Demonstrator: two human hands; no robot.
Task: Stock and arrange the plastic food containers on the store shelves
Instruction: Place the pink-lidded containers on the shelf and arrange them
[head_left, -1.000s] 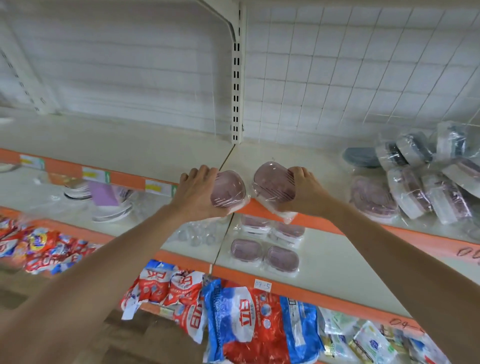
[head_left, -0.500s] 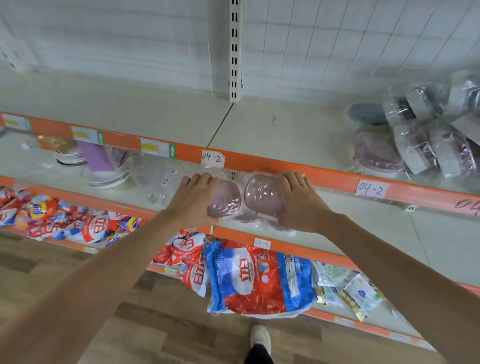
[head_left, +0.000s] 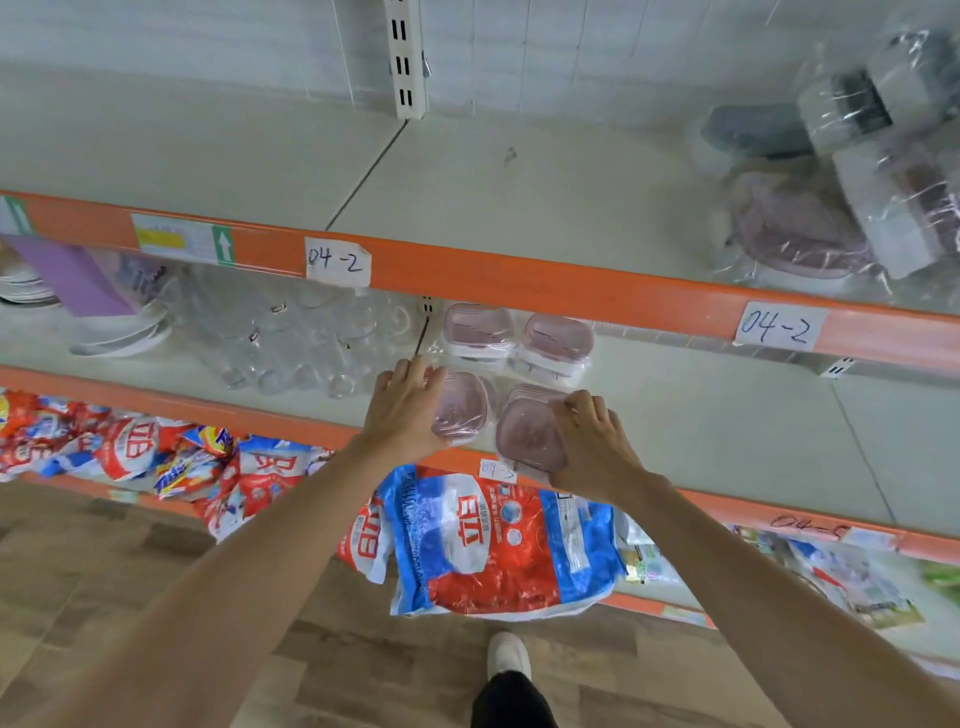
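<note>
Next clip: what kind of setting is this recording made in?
Most likely a retail store aisle. Tiered shelves with orange edge strips carry handwritten location tags, wrapped plastic containers sit in rows, and bagged detergent fills the shelf below.

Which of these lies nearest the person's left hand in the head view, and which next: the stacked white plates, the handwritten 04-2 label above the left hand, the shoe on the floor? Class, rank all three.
Measured from the left hand:
1. The 04-2 label, on the orange shelf edge just above the hand.
2. The shoe, below and to the right, on the wooden floor.
3. The stacked white plates, far left on the middle shelf.
</note>
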